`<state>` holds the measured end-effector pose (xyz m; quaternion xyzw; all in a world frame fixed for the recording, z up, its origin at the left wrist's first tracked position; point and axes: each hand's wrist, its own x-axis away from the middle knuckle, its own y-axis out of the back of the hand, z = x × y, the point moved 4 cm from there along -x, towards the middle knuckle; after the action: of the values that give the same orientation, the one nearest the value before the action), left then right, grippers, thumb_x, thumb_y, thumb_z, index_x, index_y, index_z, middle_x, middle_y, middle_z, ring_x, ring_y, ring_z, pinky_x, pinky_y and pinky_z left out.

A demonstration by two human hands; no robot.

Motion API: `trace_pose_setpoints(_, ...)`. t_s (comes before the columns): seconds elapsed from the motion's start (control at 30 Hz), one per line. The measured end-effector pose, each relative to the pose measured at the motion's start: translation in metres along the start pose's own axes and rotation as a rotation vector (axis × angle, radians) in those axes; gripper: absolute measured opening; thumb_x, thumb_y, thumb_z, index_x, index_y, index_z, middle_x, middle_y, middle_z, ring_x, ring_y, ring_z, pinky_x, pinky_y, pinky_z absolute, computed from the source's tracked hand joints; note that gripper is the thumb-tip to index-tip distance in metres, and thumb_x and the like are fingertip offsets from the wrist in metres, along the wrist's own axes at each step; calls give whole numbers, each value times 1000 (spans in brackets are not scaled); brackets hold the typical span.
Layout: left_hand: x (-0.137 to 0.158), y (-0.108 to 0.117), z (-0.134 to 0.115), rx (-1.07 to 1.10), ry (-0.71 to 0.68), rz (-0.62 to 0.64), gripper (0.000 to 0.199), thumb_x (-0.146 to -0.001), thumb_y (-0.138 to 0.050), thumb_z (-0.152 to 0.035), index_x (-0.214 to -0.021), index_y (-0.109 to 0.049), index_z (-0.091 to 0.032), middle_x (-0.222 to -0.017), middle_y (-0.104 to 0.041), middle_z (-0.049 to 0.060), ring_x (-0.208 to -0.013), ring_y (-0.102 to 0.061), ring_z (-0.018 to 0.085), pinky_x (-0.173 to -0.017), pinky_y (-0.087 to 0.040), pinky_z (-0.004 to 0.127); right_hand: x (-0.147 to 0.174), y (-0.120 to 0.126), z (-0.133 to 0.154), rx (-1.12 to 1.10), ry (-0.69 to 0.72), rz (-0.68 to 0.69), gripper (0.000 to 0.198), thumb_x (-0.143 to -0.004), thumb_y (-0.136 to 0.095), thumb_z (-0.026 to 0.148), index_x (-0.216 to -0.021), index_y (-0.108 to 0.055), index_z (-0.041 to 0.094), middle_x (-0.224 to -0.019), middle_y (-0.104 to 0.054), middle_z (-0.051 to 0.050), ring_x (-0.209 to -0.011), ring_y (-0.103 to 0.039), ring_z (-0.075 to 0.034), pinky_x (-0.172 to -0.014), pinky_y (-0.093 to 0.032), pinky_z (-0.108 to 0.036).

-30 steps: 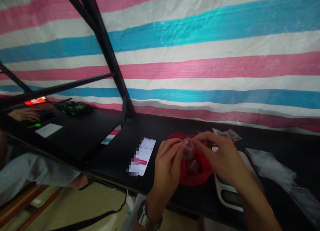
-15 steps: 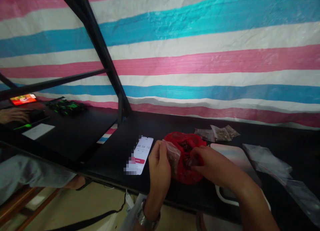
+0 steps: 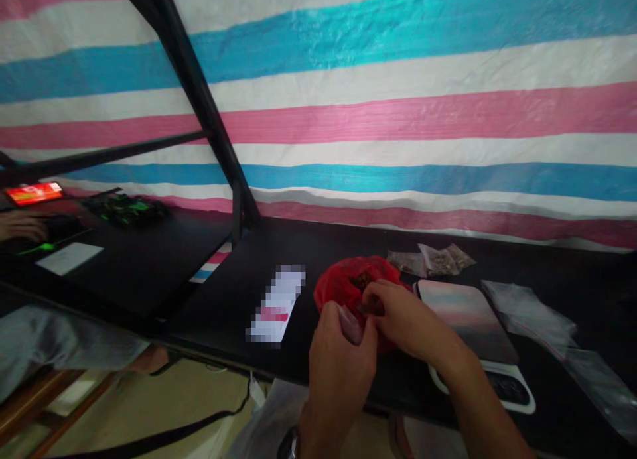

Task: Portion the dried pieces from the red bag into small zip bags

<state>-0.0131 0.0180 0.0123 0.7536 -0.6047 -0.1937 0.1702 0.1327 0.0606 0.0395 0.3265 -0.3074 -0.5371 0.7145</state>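
My left hand (image 3: 341,359) is closed around a small clear zip bag (image 3: 351,325), held upright low over the front of a red plastic bag (image 3: 332,283). My right hand (image 3: 398,316) comes in from the right with its fingers pinched together at the mouth of the zip bag. What sits between those fingertips is hidden. Small brown pieces (image 3: 362,281) show inside the opened red bag, which rests on the black table (image 3: 223,313). To the right of it stands a digital scale (image 3: 468,320) with a metal plate, partly behind my right forearm.
Filled zip bags (image 3: 438,261) lie behind the scale, and flat clear bags (image 3: 532,313) are spread to its right. A phone (image 3: 281,306) lies at the left. Further left are a person's hand (image 3: 22,227), a lit screen (image 3: 34,192) and a black frame post (image 3: 199,101).
My right hand has come out of the red bag to the zip bag's mouth. My left hand has moved right and nearer to me with the zip bag, and the scale's front is uncovered.
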Motion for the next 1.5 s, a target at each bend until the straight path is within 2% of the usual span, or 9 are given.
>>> trace_pose_setpoints(0.13,-12,1,7,169,65,8,22,-76,-66,-8,-78,-51,-24,-73,-57,-5,-67,-53,16,-63,-39,27,-1,-6,3,-80,26,29,16,-82,-67,6,-90,-71,19,-99,-75,-5,-86,-66,-19,-76,-44,-30)
trace_pose_setpoints(0.27,-22,6,13,289,100,-48,27,-66,-61,0,-73,-51,-24,-64,-50,-8,-59,-45,13,-55,-36,24,2,-9,6,-178,32,108,14,-83,-65,10,-91,-72,20,-89,-76,-2,-79,-68,-17,-68,-44,-28)
trace_pose_setpoints(0.5,-26,14,25,493,200,-204,21,-65,-66,-13,-70,-48,-24,-58,-47,-9,-52,-42,11,-50,-35,21,4,-12,2,-258,43,146,9,-91,-64,23,-98,-69,22,-84,-75,-1,-75,-69,-18,-64,-46,-28)
trace_pose_setpoints(0.63,-25,10,34,642,307,-214,24,-62,-69,-21,-74,-48,-24,-59,-49,-9,-52,-44,11,-49,-38,20,3,-10,-4,-361,74,166,13,-97,-61,30,-104,-69,22,-89,-75,-2,-80,-70,-18,-67,-49,-28)
trace_pose_setpoints(0.73,-23,10,35,694,346,-238,24,-59,-68,-22,-74,-49,-24,-60,-50,-8,-54,-45,12,-48,-40,20,1,-5,-11,-344,50,95,15,-99,-61,33,-107,-67,22,-90,-74,-3,-80,-69,-19,-68,-48,-29)
trace_pose_setpoints(0.83,-21,12,33,681,354,-264,23,-57,-67,-23,-73,-51,-24,-59,-50,-8,-54,-44,11,-47,-39,19,-2,-1,-14,-145,2,-57,10,-95,-66,25,-103,-66,20,-97,-73,-6,-86,-68,-21,-74,-46,-32)
trace_pose_setpoints(1.03,-22,11,25,856,405,-227,29,-50,-69,-19,-65,-45,-23,-55,-45,-10,-50,-40,8,-44,-36,17,-5,-14,6,-43,43,-46,18,-89,-70,18,-107,-71,18,-119,-72,-11,-100,-68,-24,-87,-47,-36)
trace_pose_setpoints(1.23,-26,7,22,1109,505,-187,38,-48,-71,-12,-65,-39,-23,-55,-43,-12,-45,-40,6,-41,-34,16,-1,-8,10,-162,37,28,23,-93,-62,20,-111,-75,18,-95,-79,-7,-82,-72,-20,-72,-48,-30)
trace_pose_setpoints(1.5,-32,-1,21,1300,432,-112,33,-51,-72,-11,-66,-44,-21,-63,-49,-10,-51,-48,5,-49,-44,17,0,-10,11,-175,4,33,23,-95,-63,24,-113,-75,18,-97,-82,-8,-84,-75,-21,-70,-51,-30)
